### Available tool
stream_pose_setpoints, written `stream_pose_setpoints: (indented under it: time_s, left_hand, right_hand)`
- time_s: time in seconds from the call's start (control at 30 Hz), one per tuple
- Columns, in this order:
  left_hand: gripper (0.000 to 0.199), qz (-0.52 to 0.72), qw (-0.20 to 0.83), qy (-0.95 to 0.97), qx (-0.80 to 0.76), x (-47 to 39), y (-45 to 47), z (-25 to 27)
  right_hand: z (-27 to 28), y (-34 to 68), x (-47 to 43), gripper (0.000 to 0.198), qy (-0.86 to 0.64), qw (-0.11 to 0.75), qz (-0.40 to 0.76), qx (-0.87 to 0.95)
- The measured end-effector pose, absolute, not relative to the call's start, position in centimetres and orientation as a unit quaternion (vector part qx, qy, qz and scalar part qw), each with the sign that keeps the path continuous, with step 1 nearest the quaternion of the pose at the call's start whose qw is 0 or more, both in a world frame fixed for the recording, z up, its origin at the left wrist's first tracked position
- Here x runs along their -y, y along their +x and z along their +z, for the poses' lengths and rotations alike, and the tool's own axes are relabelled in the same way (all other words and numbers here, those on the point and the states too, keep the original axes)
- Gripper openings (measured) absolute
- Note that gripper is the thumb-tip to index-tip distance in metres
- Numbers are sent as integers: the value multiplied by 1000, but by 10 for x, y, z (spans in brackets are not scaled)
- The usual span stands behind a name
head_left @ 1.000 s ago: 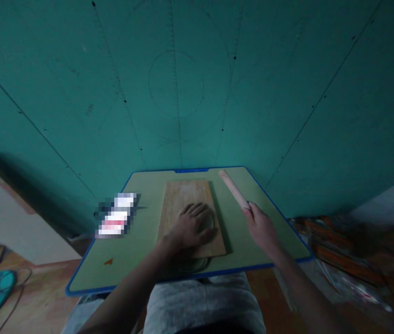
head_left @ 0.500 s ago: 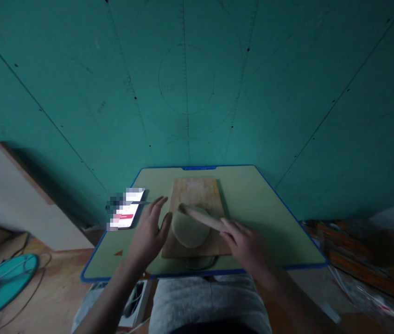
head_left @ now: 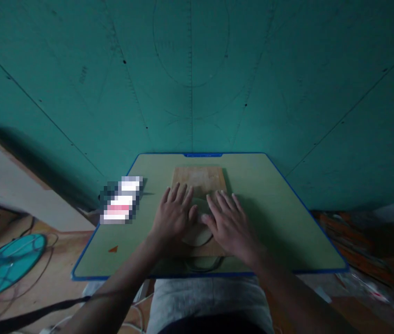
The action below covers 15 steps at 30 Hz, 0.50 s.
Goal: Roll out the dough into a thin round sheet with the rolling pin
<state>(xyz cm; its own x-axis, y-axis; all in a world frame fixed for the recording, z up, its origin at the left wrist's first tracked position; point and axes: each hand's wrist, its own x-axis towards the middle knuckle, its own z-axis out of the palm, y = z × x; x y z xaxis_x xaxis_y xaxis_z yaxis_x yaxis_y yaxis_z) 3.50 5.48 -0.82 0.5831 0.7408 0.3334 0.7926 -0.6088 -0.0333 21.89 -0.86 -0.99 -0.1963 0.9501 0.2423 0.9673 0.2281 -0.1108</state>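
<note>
A pale, round, flat piece of dough (head_left: 197, 238) lies on a wooden cutting board (head_left: 199, 175). My left hand (head_left: 175, 214) is laid flat over the dough's left side, fingers stretched and pointing away from me. Mirroring it on the right side, my right hand (head_left: 230, 223) has its fingers spread. The thumbs come close together over the middle of the dough. Both palms cover much of the dough, so its outer edges are largely hidden. Neither hand grips anything.
The board rests on a small light-green table (head_left: 276, 232) with a blue rim, against a green wall (head_left: 190, 93). A pixelated phone (head_left: 122, 202) lies at the left, with a small orange triangle (head_left: 113, 249) nearer me. A turquoise round object (head_left: 16, 260) and cables are on the floor.
My right hand has let go of the dough's raised pale edge and moved flat onto the dough. My left hand has come in from the left onto it. The view has shifted slightly.
</note>
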Motion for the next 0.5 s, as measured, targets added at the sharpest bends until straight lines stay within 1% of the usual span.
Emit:
stream_pose_setpoints:
  time_s: [0.13, 0.3, 0.4, 0.5]
  left_hand:
    - [51, -125, 68, -881, 451, -92, 58, -6]
    - [45, -110, 34, -878, 465, -133, 78, -5]
    - [44, -127, 42, -869, 476, -124, 76, -1]
    - [41, -138, 53, -872, 467, -84, 55, -4]
  right_hand:
    - [-7, 237, -35, 58, -644, 98, -9, 758]
    - [-1, 251, -74, 51, -677, 62, 25, 733]
    - [2, 242, -60, 50, -685, 82, 5, 724]
    - [-3, 223, -16, 52, -657, 124, -26, 743]
